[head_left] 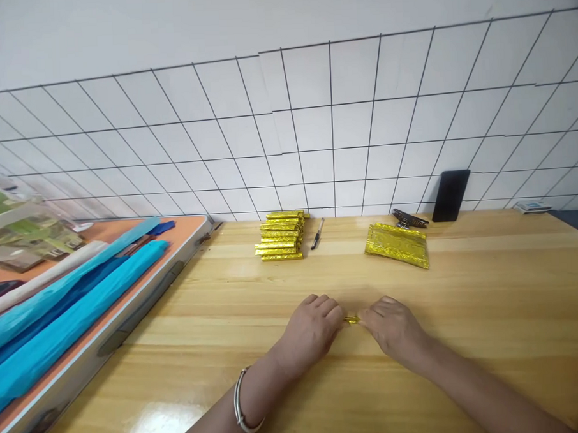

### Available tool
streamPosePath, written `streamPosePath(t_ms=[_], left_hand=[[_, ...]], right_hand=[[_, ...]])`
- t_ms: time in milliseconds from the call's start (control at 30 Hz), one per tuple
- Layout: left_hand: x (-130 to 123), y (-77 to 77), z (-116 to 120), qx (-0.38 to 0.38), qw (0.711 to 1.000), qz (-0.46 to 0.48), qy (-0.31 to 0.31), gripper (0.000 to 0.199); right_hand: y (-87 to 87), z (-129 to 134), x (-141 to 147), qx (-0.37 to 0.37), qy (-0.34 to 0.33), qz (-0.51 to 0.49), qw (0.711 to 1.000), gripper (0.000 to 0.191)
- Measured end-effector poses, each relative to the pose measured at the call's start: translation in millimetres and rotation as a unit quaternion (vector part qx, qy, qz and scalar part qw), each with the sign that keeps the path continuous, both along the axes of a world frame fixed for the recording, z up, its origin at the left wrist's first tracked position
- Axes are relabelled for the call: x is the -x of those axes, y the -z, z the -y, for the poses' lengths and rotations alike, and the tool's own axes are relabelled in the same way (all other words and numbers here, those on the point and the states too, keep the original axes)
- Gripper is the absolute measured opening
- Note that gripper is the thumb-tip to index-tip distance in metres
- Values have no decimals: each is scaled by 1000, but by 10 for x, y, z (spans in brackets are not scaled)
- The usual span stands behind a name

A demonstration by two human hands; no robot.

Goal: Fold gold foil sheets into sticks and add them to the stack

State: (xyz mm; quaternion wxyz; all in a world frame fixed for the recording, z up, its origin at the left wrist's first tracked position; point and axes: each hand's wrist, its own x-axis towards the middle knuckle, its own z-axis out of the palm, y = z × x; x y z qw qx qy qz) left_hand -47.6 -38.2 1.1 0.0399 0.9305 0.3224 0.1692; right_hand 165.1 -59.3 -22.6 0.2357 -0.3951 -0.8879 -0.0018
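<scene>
Between my hands a small piece of shiny gold foil (351,320) shows, low over the wooden table (219,373). My left hand (315,327), with a bangle on its wrist, is closed on the foil's left end. On the right end, the fingers of my right hand (392,327) are pinched together. Most of the foil is hidden by the fingers. Farther back lies a stack of gold foil rolls (281,237). A flat gold foil packet (397,245) rests to the right of that stack.
A pen (317,234) lies beside the stack. Behind the packet is a dark hair clip (410,218); a black phone (451,196) leans on the tiled wall (357,130). At left, blue rolled material (83,321) covers part of an orange-topped surface (187,230).
</scene>
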Motion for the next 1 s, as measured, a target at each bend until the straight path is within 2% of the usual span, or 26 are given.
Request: streamPosePath(t_ms=[100, 233, 300, 367, 433, 533, 633, 733, 800, 867, 933, 1000], left_hand=[[-45, -34, 41, -12, 999, -30, 17, 18], [8, 0, 52, -13, 999, -10, 29, 23], [56, 24, 33, 25, 999, 32, 21, 23], [87, 42, 7, 115, 987, 113, -15, 20], [81, 54, -8, 244, 939, 235, -67, 19], [7, 59, 14, 404, 811, 414, -92, 24], [-87, 54, 68, 482, 716, 503, -49, 28], [-126, 58, 108, 516, 666, 539, -20, 25], [-115, 56, 125, 516, 659, 546, -16, 22], [-91, 33, 147, 510, 666, 544, -14, 20], [-67, -25, 183, 497, 684, 533, -15, 19], [-50, -112, 225, 477, 715, 511, -14, 20]], right_hand=[[14, 40, 59, 17, 15, 24, 999, 20], [2, 89, 99, 97, 29, 55, 993, 17], [-19, 100, 90, 122, 27, 57, 991, 14], [-42, 104, 74, 136, 33, 43, 989, 14], [-58, 107, 67, 149, 51, 7, 988, 16], [-63, 119, 84, 160, 78, -64, 982, 19], [-66, 138, 117, 159, 80, -108, 978, 20], [-89, 156, 144, 222, 66, -158, 960, 20], [-105, 162, 153, 290, 45, -195, 936, 22], [-113, 163, 157, 336, 24, -218, 916, 24], [-114, 161, 154, 355, 12, -226, 907, 26], [-112, 159, 146, 360, 3, -225, 905, 26]])
